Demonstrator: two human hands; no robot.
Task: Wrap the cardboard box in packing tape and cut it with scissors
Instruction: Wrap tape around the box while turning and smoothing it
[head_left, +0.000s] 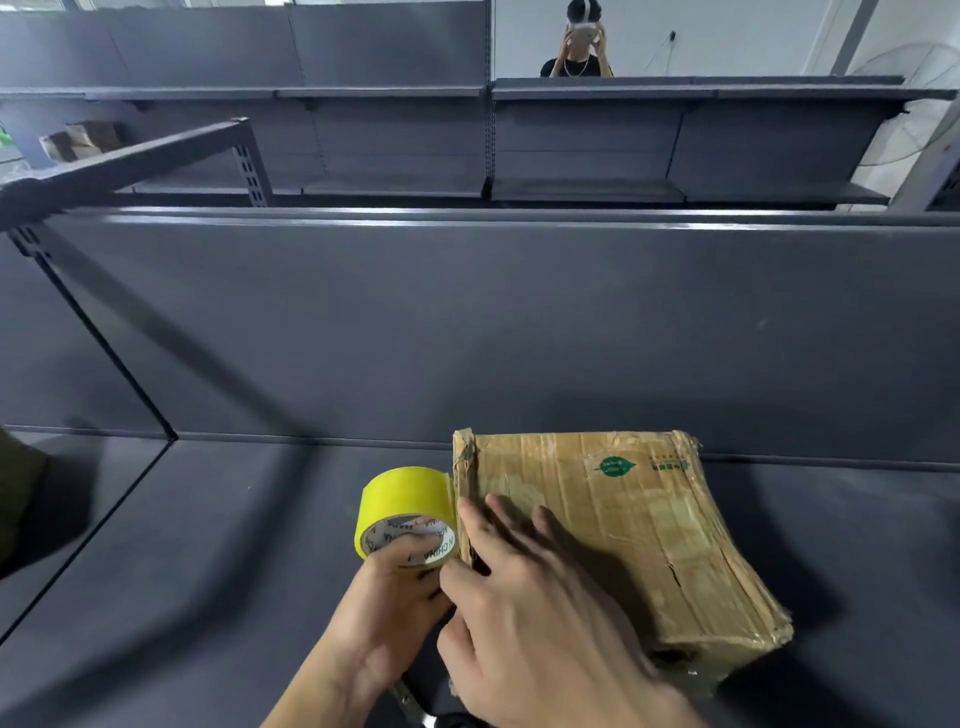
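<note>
The cardboard box (649, 519) sits on the dark counter (208, 571), worn and creased, with no yellow tape visible on it. The left hand (384, 613) has its grip closed on the yellow tape roll (405, 499), fingers through the core, and the roll touches the box's left edge. The right hand (530, 623) lies flat on the box top, fingers straight, holding nothing. The task looks barely begun: the wrapping and the cut are both left. No scissors can be made out.
</note>
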